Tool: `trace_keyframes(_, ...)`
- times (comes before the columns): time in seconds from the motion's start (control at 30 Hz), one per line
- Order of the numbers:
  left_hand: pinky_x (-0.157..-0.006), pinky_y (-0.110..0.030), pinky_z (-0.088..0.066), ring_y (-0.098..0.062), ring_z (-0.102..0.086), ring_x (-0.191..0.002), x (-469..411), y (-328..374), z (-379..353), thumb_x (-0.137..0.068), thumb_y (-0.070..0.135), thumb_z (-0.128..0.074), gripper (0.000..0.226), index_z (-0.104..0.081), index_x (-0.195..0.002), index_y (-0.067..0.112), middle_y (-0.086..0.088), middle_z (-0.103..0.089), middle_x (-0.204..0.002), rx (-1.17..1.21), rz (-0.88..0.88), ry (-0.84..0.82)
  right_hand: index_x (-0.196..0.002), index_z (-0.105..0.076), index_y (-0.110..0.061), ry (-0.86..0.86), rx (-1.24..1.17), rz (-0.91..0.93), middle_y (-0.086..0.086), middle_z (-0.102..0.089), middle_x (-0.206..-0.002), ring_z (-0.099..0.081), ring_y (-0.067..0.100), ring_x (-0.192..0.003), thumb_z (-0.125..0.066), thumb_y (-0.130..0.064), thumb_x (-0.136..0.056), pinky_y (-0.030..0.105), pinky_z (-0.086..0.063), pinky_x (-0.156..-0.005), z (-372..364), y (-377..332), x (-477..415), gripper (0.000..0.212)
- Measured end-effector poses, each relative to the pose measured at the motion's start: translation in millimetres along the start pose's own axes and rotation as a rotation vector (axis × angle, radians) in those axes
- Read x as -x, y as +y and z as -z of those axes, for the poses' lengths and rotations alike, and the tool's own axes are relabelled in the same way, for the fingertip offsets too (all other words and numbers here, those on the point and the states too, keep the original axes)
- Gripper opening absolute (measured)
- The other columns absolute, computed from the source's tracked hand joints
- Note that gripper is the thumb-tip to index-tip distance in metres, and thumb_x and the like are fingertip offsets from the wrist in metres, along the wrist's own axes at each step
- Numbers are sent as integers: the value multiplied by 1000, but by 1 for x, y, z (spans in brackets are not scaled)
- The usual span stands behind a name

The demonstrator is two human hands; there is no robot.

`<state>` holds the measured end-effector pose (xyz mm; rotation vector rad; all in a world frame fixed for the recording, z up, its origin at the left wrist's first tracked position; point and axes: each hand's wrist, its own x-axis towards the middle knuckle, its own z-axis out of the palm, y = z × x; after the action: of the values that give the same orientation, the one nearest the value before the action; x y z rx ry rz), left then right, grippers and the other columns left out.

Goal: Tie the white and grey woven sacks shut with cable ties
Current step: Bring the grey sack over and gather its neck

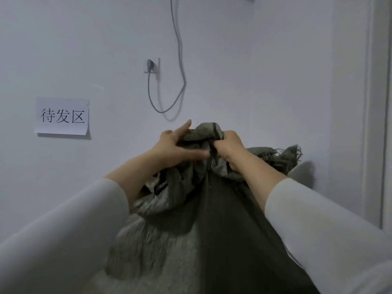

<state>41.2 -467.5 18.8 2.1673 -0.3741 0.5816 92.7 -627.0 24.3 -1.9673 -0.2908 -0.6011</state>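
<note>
A full grey woven sack point(191, 240) stands in front of me against the wall, its mouth gathered into a bunch at the top. My right hand point(230, 148) is clenched around the gathered neck of the sack. My left hand point(180, 148) presses against the left side of the bunch with fingers partly spread, holding the folds. A frayed edge of the sack's mouth point(284, 155) hangs out to the right. No cable tie shows in view. Both arms wear white sleeves.
A white wall stands right behind the sack. A paper sign with printed characters point(62, 116) is stuck on it at left. A wall socket with a plug point(151, 65) and a hanging grey cable point(180, 60) are above. A door frame point(379, 124) runs down the right.
</note>
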Motion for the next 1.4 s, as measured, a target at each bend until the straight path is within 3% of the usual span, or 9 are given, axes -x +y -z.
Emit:
trace_keyframes(0.1,-116,-36,-23,-19,-13,-144,14,-12,-40,-47,50,-87,141,14,-145,39,1,-7,-153,-55,30,-78,-97,-65,-8,-123,-92,-38,15,-69,-96,-66,30,-90,-54,-13,-77,48,-54,-86,-4,11,10,24)
trace_keyframes(0.3,-89,-40,-51,-20,-63,-100,9,-25,-81,-65,23,-78,52,-57,-113,26,2,-67,-104,39,-37,177,-89,-69,-10,-386,-181,-85,11,-70,-85,-66,21,-77,-65,-29,-66,33,-53,-77,23,12,25,30)
trace_keyframes(0.43,-83,-35,-51,-23,-63,-93,7,-26,-81,-68,14,-71,31,-60,-95,25,1,-67,-89,5,-27,183,-100,-65,-29,18,73,213,-2,-62,-100,-57,11,-92,-51,0,-73,25,-46,-81,75,35,19,42)
trace_keyframes(0.6,-81,-34,-50,-24,-62,-91,5,-24,-79,-68,10,-71,30,-57,-90,25,1,-64,-84,5,-40,178,-142,11,-50,-469,888,-180,3,28,-154,23,29,-143,-66,-5,-66,59,-8,-114,91,99,29,117)
trace_keyframes(0.73,-85,-37,-51,-23,-63,-94,7,-26,-74,-68,11,-74,32,-58,-92,26,1,-66,-89,42,-51,136,-106,-60,-30,-181,656,-111,12,-40,-144,-34,32,-134,-43,0,-82,52,-27,-110,69,122,25,42)
trace_keyframes(0.87,-83,-30,-45,-21,-60,-98,6,-25,-69,-68,11,-78,41,-59,-102,23,2,-64,-96,42,-88,94,-93,-66,-7,275,6,-195,19,-66,-102,-62,31,-94,-38,4,-83,34,-46,-78,59,72,2,32)
trace_keyframes(1.13,-113,-33,-28,-15,-26,-140,-15,-19,-69,-52,21,-88,136,15,-133,57,-2,-20,-154,-33,-213,-110,-61,-50,-7,-68,-85,-122,8,-53,-65,-47,20,-57,-41,3,-82,24,-37,-54,40,10,28,25)
trace_keyframes(1.3,-84,-25,-47,-15,-61,-100,-19,-14,-90,-64,7,-77,46,-59,-103,23,4,-66,-97,160,-135,-96,-75,-57,-13,-288,-299,-38,5,-52,-62,-48,23,-62,-56,-15,-53,33,-36,-60,52,36,46,22)
trace_keyframes(1.4,-85,-30,-49,-16,-60,-90,-24,-8,-91,-56,24,-68,36,-62,-91,21,-2,-66,-92,107,-44,-119,-133,-38,-49,-285,-166,108,1,-47,-137,-47,15,-125,-79,-40,-56,36,-39,-103,56,66,54,88)
